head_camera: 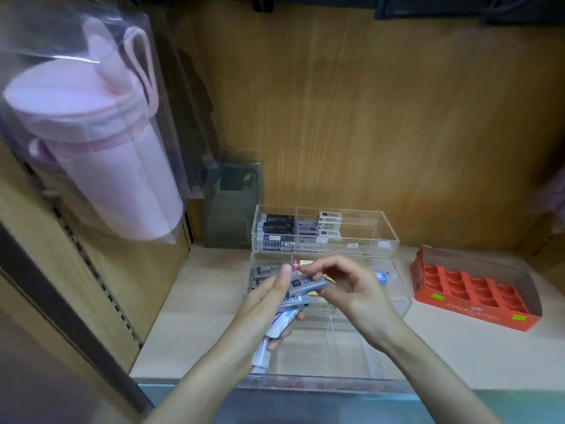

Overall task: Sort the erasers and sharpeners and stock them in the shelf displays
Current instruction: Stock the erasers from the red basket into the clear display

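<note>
My left hand [263, 304] grips a stack of several grey and white erasers [276, 327] above the clear tiered display [391, 237]. My right hand [345, 286] pinches the top grey eraser [308, 284] of that stack between thumb and fingers. The display's back tier holds black-sleeved erasers [276, 228] on the left and white and grey ones [329, 223] in the middle compartment. The tier below holds more boxed erasers, mostly hidden behind my hands, and a blue item [382, 276] at the right. The front tier [336, 347] looks bare.
A red Faber-Castell tray [519, 319] with vacant cells sits on the shelf at the right. A pink bottle in clear packaging [101, 148] hangs at the left. A clear holder [234, 206] stands at the back left. Wood panelling closes the back.
</note>
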The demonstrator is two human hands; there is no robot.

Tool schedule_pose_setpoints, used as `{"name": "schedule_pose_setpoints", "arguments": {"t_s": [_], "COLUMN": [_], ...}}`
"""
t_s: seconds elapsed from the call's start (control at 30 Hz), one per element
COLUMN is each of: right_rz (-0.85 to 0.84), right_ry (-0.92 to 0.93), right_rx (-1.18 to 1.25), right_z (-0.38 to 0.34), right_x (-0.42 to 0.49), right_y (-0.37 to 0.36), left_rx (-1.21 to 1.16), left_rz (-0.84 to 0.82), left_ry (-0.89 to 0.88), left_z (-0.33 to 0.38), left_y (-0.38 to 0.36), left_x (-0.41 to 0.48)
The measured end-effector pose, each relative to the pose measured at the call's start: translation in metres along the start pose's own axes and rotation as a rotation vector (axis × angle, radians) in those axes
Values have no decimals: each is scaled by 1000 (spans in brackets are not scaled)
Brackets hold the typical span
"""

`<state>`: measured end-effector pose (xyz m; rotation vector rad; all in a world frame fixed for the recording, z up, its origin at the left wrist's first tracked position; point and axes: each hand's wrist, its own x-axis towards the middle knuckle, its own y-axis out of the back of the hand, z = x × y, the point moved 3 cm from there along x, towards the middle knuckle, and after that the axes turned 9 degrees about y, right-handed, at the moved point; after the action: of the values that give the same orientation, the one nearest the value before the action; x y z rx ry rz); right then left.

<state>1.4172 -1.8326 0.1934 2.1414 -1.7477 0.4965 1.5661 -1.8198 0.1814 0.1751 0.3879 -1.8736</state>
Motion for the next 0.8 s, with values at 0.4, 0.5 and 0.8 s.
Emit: {"name": "schedule_pose_setpoints", "arguments": {"t_s": [0.4,0.5,0.8], "right_rz": [-5,-126,24], "right_ry": [-58,-56,32], "right_rx": [-265,-410,-1108], "right_z": [16,12,49], "right_x": [-8,4,118], "right_y": [7,11,62], "left_rx": [140,170,72], "left_rz": [125,117,206], "left_ry": [-30,-26,-14], "left_z": [-3,-1,0], "left_y": [4,5,28], "left_x": [4,11,43]}}
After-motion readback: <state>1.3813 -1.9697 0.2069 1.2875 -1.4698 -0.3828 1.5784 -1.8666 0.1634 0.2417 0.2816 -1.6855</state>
